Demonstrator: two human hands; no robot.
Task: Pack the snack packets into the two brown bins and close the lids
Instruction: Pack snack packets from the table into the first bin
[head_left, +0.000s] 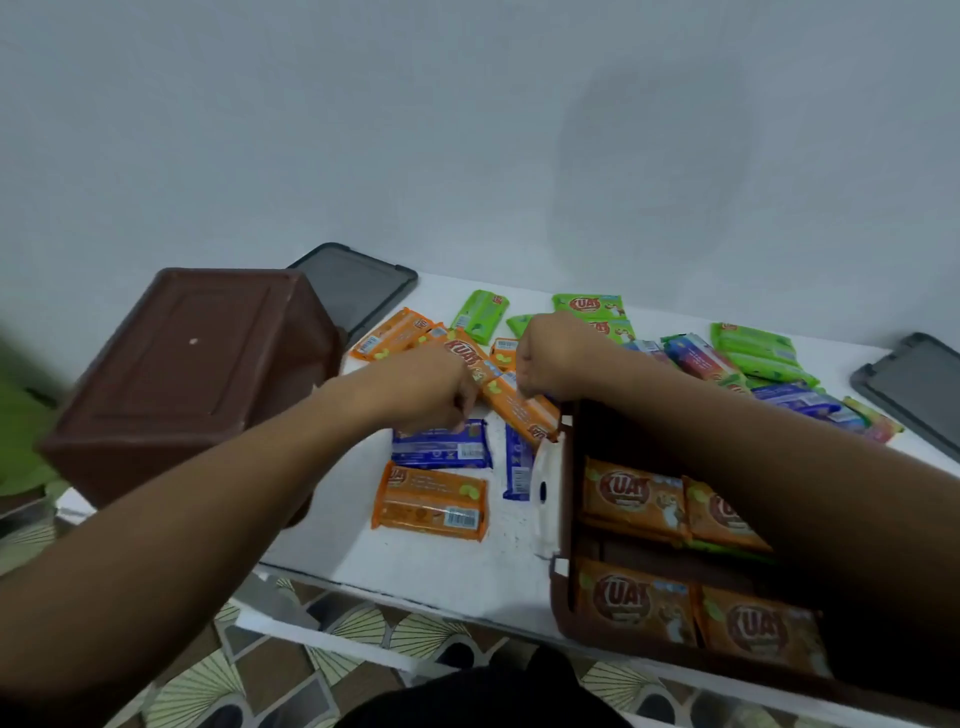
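KUAT stands in dark red letters on the four orange packets (631, 493) in the bin (561, 613) at lower right, on the middle orange packet (511, 400) at frame centre, and on a green packet (587, 304) in the upper middle. The lone orange packet (431, 501) below centre bears a barcode; print on the blue packets (441, 447) is too blurred to read.

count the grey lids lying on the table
2. One flat grey plastic lid lies far left, behind the tipped brown plastic bin; the second grey lid lies at the white table's right edge, cut off by the frame. Others may be hidden.
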